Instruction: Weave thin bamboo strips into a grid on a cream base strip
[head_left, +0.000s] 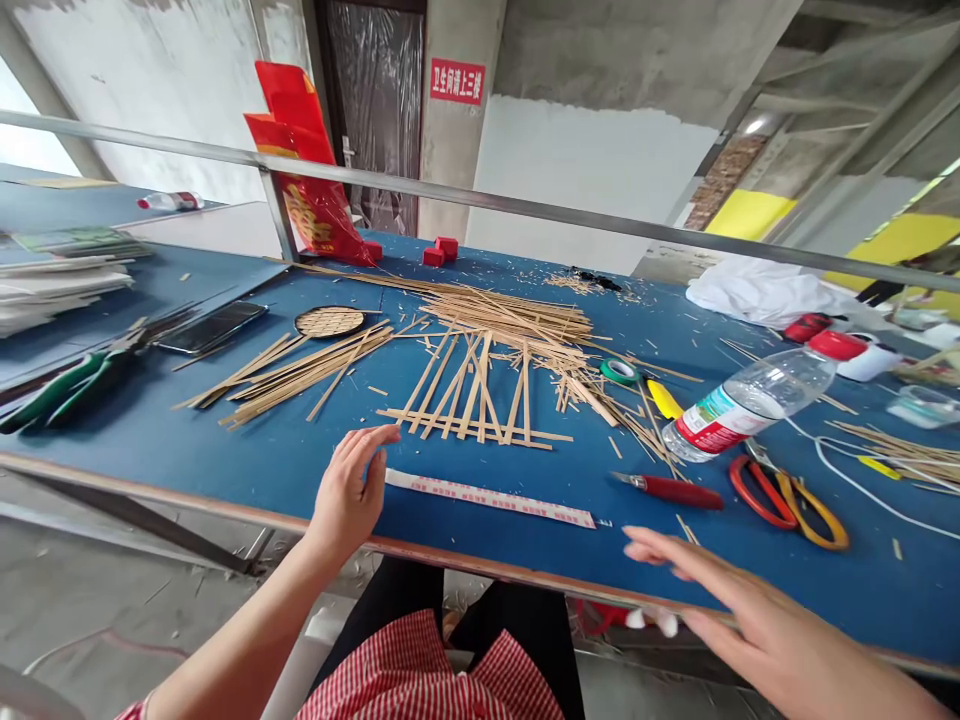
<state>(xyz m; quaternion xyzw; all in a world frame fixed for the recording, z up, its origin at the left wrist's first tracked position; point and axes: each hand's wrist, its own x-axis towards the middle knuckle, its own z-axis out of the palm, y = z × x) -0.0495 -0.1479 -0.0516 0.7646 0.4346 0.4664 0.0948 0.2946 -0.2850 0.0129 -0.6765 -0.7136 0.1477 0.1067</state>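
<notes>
A white strip with red print lies flat near the table's front edge, its kind unclear. Beside its left end, my left hand rests at the table edge, fingers bent and thumb apart, with nothing visible in it. My right hand is stretched out over the front edge, right of the strip's other end, and holds nothing. Just beyond the strip, several thin bamboo strips fan out across two crosswise ones. A knife with a red handle and scissors with red and orange handles lie near my right hand.
A plastic bottle lies tilted at the right, near green tape. Piles of bamboo strips cover the middle back. Green-handled pliers, a phone and a round woven piece lie left. A metal rail crosses behind.
</notes>
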